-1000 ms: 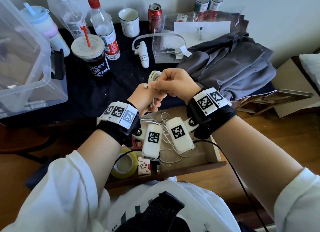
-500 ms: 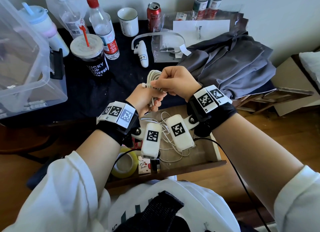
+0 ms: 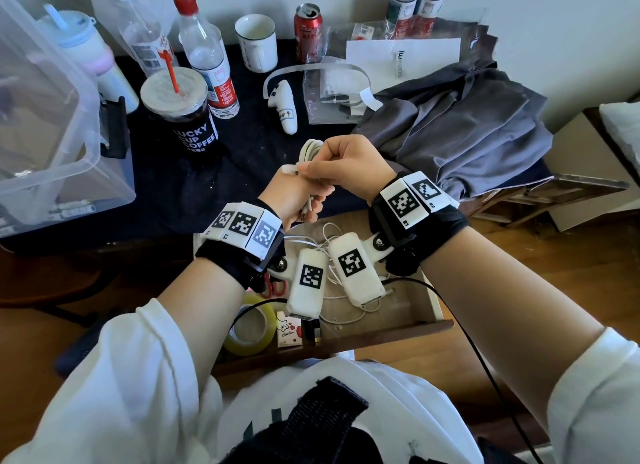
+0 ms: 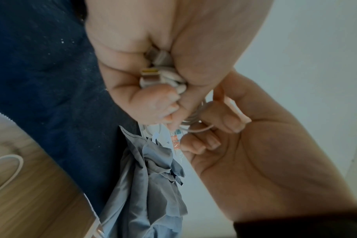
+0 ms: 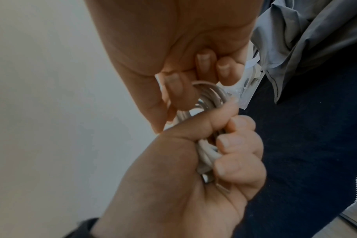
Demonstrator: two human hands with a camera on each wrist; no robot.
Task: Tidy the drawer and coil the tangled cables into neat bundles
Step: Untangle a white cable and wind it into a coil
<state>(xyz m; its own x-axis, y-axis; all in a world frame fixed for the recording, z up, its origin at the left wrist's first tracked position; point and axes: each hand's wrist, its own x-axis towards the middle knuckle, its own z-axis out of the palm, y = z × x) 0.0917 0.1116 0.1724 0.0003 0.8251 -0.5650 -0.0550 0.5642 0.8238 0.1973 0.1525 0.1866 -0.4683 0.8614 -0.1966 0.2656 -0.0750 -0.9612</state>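
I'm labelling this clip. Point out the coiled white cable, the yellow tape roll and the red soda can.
coiled white cable (image 3: 310, 150): head view, on the loops above the hands.
yellow tape roll (image 3: 250, 346): head view, on its near rim, in the drawer.
red soda can (image 3: 308, 35): head view, on its side wall.

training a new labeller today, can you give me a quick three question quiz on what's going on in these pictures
1. True or false: both hands hold the same white cable bundle.
2. Which lies in the open drawer? A) the red can B) a roll of yellowish tape C) the white mug
3. Fill in: loose white cables in the drawer lie ____ the raised hands.

Key
1. True: the left hand grips the coils and the right hand pinches the cable at the bundle.
2. B
3. Below
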